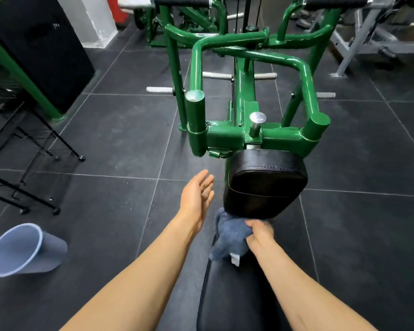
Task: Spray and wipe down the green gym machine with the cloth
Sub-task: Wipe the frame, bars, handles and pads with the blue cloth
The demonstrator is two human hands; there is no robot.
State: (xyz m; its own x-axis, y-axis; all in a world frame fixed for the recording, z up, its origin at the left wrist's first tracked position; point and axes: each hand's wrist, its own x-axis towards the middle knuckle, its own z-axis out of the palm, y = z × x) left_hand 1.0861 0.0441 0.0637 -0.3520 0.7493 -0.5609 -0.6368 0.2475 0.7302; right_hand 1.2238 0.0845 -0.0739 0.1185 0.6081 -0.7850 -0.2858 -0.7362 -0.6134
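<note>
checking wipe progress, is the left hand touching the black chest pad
Apart. The head view shows the left hand open in the air, with dark floor visible between its fingertips and the black chest pad.

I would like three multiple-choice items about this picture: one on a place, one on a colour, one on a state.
1. Where is the bucket?
A. on the seat
B. on the floor at the left
C. on the rack

2. What colour is the cloth?
A. blue-grey
B. red
C. yellow

3. How is the left hand?
A. gripping the cloth
B. gripping a bar
C. open, holding nothing

Answers:
1 B: it lies tipped on the dark tiles.
2 A: it is blue-grey below the black pad.
3 C: its fingers are straight; the right hand grips the cloth.
</note>
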